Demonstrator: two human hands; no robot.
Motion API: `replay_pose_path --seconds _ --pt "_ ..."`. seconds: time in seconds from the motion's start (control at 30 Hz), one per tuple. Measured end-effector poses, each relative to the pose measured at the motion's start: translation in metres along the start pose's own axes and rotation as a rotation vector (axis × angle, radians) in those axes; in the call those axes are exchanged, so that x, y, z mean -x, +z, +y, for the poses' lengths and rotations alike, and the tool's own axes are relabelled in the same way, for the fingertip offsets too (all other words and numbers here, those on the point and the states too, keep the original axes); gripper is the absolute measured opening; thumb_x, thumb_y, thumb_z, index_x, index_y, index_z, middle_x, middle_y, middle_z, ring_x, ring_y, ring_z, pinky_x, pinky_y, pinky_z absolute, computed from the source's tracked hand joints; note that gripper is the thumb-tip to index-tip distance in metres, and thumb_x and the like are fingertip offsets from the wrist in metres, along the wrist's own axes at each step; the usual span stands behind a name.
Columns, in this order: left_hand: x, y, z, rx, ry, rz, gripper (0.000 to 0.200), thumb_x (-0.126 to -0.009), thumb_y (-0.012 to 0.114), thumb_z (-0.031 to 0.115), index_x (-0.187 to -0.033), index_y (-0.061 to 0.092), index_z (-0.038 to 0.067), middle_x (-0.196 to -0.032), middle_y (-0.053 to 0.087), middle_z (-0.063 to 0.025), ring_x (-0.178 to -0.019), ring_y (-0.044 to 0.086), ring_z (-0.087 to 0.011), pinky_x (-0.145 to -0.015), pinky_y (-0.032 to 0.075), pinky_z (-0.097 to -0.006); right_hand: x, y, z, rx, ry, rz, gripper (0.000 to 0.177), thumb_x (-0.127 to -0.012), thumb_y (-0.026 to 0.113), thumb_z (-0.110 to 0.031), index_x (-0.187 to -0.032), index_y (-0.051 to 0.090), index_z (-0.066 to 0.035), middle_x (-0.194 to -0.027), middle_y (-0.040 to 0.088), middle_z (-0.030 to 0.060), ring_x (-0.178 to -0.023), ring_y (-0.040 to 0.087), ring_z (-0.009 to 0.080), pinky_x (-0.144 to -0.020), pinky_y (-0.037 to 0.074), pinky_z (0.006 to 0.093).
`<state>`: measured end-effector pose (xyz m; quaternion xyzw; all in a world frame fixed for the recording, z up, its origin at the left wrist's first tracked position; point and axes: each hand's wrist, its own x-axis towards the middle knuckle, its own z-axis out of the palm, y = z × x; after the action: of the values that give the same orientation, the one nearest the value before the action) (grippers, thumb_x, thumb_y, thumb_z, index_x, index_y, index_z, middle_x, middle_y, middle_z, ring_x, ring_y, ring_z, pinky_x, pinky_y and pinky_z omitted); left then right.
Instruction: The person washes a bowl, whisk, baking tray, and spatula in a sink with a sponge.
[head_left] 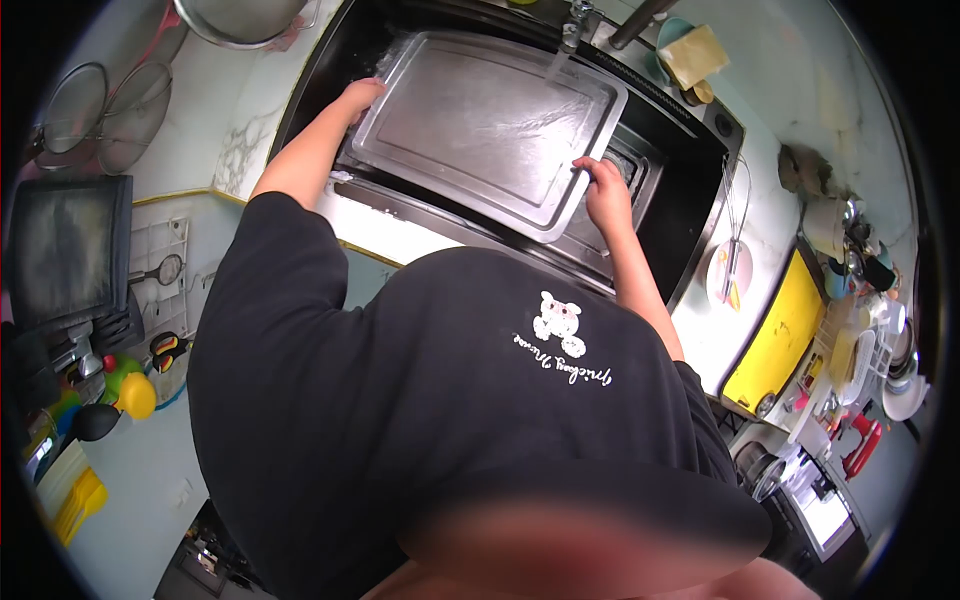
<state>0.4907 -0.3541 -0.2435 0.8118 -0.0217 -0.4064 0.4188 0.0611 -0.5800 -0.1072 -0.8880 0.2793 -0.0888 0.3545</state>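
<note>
Baking tray [480,130]: a large metal sheet with a raised rim, held over the sink [685,200] under the faucet [571,32]. It covers much of the sink opening; the right side of the basin shows beyond it. What looks like a thin stream of water lands near the tray's far edge, and the surface looks wet and shiny.

Left hand [360,95] pinches the tray's left rim, thumb side visible, fingers underneath mostly hidden. Right hand [606,190] pinches the right rim, fingertips over the edge; the thumb is hard to make out. Whether the tray also rests on the sink edge, can't tell.

Risks, my judgement: wet, smooth metal could slip, since both holds are only at the rim. If one side drops, the tray could tip and knock the sink wall or scrape the faucet. Tilting towards the body could send pooled water over the near edge onto the counter [385,222] or the black shirt [430,370]. Water hitting the flat face could splash sideways, maybe reaching the sponge-like block [695,57] by the faucet. A wide swing right could bump the whisk [733,258] beside the sink.
</note>
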Motion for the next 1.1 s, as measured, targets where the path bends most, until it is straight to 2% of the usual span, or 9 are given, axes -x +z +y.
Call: replay_pose_path --seconds 0.1,0.3,0.4,0.47,0.6,0.73,0.97,1.03,1.1 --pt "0.058 0.003 0.042 0.054 -0.120 -0.156 0.046 -0.084 0.057 0.018 -0.127 0.044 0.012 -0.105 0.059 -0.0092 -0.092 0.058 -0.0188 -0.079 0.047 -0.0340 0.016 -0.017 0.016 -0.026 -0.030 0.090 0.037 -0.070 0.045 0.006 -0.096 0.062 -0.014 -0.089 0.058 0.0081 -0.088 0.057 0.0270 -0.075 0.046 0.0338" --pt "0.094 -0.006 0.073 0.263 0.099 -0.586 0.053 -0.083 0.056 0.019 -0.132 0.039 0.008 -0.108 0.058 -0.0074 -0.095 0.058 -0.0166 -0.081 0.047 -0.0326 0.037 -0.051 0.042 -0.003 -0.198 0.425 0.008 -0.073 0.057 -0.014 -0.074 0.061 -0.008 -0.068 0.047 0.0041 -0.078 0.050 0.0220 -0.067 0.040 0.0352" --pt "0.120 -0.006 0.091 0.293 0.083 -0.595 0.040 -0.081 0.057 0.023 -0.118 0.052 0.010 -0.097 0.059 -0.0024 -0.079 0.057 -0.0146 -0.070 0.046 -0.0284 0.032 -0.055 0.011 -0.272 -0.355 0.633 0.027 -0.086 0.050 -0.024 -0.071 0.054 -0.002 -0.072 0.054 0.0098 -0.076 0.053 0.0233 -0.070 0.043 0.0309" --pt "0.124 -0.005 0.096 0.211 0.158 -0.520 0.021 -0.082 0.050 0.037 -0.074 0.047 0.018 -0.061 0.045 0.0049 -0.060 0.050 -0.0088 -0.051 0.033 -0.0251 0.038 -0.043 0.027 -0.295 -0.095 0.580 0.022 -0.086 0.043 -0.018 -0.075 0.052 0.000 -0.068 0.054 0.0143 -0.066 0.054 0.0273 -0.062 0.043 0.0344" --pt "0.116 0.012 0.090 0.174 -0.021 -0.212 0.043 -0.087 0.031 0.051 -0.063 0.043 0.018 -0.051 0.040 0.0033 -0.056 0.051 -0.0109 -0.050 0.030 -0.0243 0.019 -0.027 0.025 -0.147 0.205 0.605 0.023 -0.085 0.036 -0.015 -0.089 0.051 0.003 -0.075 0.057 0.0256 -0.071 0.055 0.0413 -0.064 0.042 0.0457" --pt "0.093 0.029 0.080 -0.093 0.026 -0.249 0.066 -0.078 0.022 0.076 -0.054 0.037 0.016 -0.046 0.035 0.0041 -0.049 0.048 -0.0095 -0.045 0.027 -0.0236 0.002 -0.012 0.044 -0.023 0.551 0.410 0.035 -0.086 0.033 -0.021 -0.102 0.048 0.005 -0.092 0.057 0.0311 -0.089 0.055 0.0453 -0.078 0.042 0.0501" --pt "0.081 0.079 0.067 -0.438 0.102 -0.106 0.070 -0.073 0.041 0.076 -0.063 0.055 0.007 -0.048 0.037 0.0006 -0.040 0.032 -0.0107 -0.039 0.022 -0.0265 -0.007 -0.012 0.074 0.104 0.732 0.252 0.040 -0.084 0.033 -0.021 -0.107 0.047 0.007 -0.099 0.056 0.0321 -0.096 0.054 0.0437 -0.084 0.042 0.0479" --pt "0.063 0.091 0.055 -0.487 0.095 -0.087 0.077 -0.073 0.041 0.075 -0.085 0.062 0.002 -0.063 0.052 -0.0078 -0.053 0.045 -0.0139 -0.048 0.033 -0.0266 -0.007 -0.025 0.076 0.116 0.737 0.263 0.041 -0.084 0.033 -0.021 -0.110 0.047 0.007 -0.099 0.056 0.0320 -0.095 0.055 0.0435 -0.083 0.043 0.0471" --pt "0.065 0.106 0.050 -0.426 0.096 -0.122 0.092 -0.073 0.040 0.075 -0.116 0.053 -0.005 -0.116 0.053 -0.0238 -0.106 0.052 -0.0320 -0.085 0.042 -0.0362 -0.005 -0.038 0.072 0.139 0.722 0.306 0.042 -0.084 0.034 -0.022 -0.112 0.047 0.007 -0.099 0.056 0.0314 -0.095 0.055 0.0436 -0.083 0.043 0.0466"
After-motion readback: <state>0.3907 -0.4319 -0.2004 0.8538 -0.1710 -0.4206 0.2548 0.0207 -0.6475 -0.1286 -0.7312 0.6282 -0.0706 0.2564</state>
